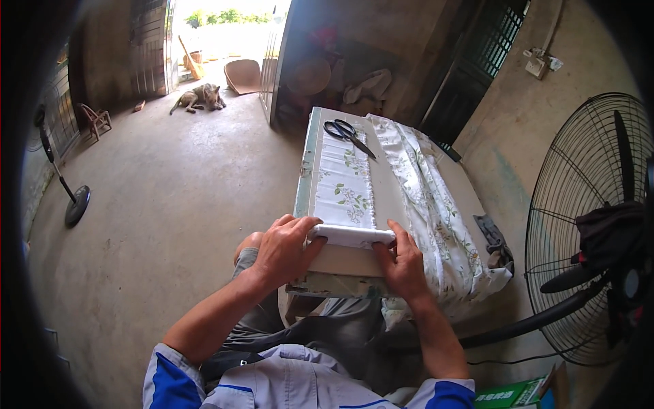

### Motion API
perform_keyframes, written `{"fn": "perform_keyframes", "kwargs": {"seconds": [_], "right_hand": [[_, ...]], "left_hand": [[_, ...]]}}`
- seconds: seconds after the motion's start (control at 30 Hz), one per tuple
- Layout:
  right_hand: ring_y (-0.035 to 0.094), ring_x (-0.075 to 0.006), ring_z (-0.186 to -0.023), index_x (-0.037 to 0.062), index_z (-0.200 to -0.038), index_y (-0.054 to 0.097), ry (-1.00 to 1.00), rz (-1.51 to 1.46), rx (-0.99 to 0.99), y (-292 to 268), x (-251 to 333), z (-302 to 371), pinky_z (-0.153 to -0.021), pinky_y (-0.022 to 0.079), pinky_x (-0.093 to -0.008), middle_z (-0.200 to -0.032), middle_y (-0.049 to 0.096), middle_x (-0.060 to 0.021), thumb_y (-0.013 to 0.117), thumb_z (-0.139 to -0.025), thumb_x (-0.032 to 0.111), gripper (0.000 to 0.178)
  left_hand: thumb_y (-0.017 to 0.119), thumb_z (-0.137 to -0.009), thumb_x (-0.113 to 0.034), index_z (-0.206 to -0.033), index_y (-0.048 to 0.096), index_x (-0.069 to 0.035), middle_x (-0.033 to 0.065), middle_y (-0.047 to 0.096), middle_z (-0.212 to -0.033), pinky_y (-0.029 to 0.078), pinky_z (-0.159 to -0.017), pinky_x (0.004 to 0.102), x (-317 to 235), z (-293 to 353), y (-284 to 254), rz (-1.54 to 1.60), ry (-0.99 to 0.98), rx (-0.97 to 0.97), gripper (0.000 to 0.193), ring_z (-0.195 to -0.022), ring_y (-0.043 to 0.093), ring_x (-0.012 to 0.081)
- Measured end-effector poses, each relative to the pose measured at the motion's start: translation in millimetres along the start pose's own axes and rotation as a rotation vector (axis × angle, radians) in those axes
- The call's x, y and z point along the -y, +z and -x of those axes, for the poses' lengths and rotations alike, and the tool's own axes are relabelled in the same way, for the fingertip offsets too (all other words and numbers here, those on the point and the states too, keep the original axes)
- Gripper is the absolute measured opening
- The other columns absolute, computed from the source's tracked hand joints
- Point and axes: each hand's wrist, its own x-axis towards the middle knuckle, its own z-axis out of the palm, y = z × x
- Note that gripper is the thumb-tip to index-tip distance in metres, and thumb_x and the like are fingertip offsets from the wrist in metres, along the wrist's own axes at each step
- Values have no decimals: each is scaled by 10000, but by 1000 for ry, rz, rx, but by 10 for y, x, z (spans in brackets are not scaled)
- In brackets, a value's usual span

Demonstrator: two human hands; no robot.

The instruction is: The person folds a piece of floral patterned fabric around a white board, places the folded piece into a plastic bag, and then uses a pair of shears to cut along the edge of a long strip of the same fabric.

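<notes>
A strip of white floral fabric [344, 187] lies lengthwise on the table, its near end wound into a roll [355, 236]. My left hand [283, 247] grips the roll's left end, thumb on the near side and fingers over the top. At the right end my right hand [402, 260] pinches the roll between thumb and fingers. Black-handled scissors [349, 136] rest across the far end of the strip, blades pointing toward the right. To the right, a larger bunched length of the same floral cloth [436, 211] hangs over the table's near edge.
The worn table [340, 264] stands before my knees. A large black fan [589, 232] is close on the right, with a dark cloth on it. A dark rag [495, 242] lies at the table's right edge. Across the floor a dog [199, 99] lies near the open doorway.
</notes>
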Motion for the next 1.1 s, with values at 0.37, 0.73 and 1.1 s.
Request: {"fn": "perform_keyframes", "kwargs": {"seconds": [0.37, 0.73, 1.1], "right_hand": [[677, -336, -840, -52, -1379, 517, 163, -29, -28, 137, -72, -113, -774, 545, -445, -948, 691, -198, 761, -907, 178, 579], [696, -369, -818, -34, -1329, 561, 136, 80, -39, 181, -41, -211, -755, 545, -455, -907, 709, -204, 789, -869, 192, 560], [702, -389, -841, -31, -1250, 596, 119, 104, -28, 197, -78, -219, -752, 541, -479, -979, 702, -237, 784, -872, 197, 480]], "left_hand": [[712, -870, -223, -1335, 535, 36, 252, 722, -946, 513, -914, 488, -12, -85, 98, -44, -139, -22, 561, -950, 687, 401], [692, -850, -219, -1423, 470, 54, 258, 703, -1043, 506, -951, 487, -93, -179, 103, -135, -230, 50, 672, -978, 678, 409], [719, -833, -189, -1345, 593, 30, 245, 401, -1564, 234, -1240, 527, -169, -300, 265, -383, 221, 142, 571, -1522, 266, 408]]}}
